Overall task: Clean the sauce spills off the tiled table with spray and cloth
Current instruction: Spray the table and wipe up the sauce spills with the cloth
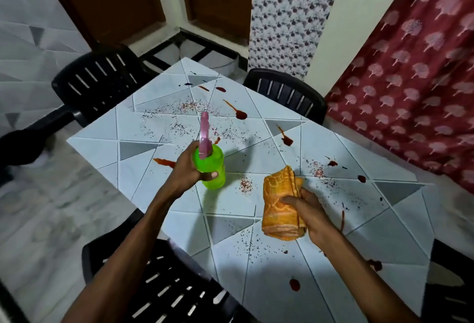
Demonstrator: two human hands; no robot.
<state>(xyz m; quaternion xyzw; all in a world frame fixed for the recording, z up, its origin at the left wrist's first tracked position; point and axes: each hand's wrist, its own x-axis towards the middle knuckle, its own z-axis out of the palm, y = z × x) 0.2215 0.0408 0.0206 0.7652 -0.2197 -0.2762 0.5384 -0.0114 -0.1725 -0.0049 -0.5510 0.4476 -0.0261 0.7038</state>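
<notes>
green translucent plastic forms the rounded body of the spray bottle (214, 170). the left hand (186, 169) grips it, fingers curled round its shoulder and thumb across its front. its pink trigger head (205, 130), narrow and tapered, points away from that hand; whether the base touches the tiles cannot be told. the right hand (306, 210) is clamped on the orange cloth (278, 204), thumb on top. the cloth is a thick oblong pad of folded woven fabric with a paler pattern, and it juts forward of the hand. beneath both hands lies the tiled table (159, 194), glossy and pale, with grey triangular insets and thin grout lines. sauce spills (241, 114), dark red drops with tails, lie beyond the left hand and right of the right hand; an orange-red smear (164, 161) sits just left of the left wrist. fine reddish specks (246, 185) lie between the hands. a black slatted plastic chair (164, 289) stands under the left forearm.
</notes>
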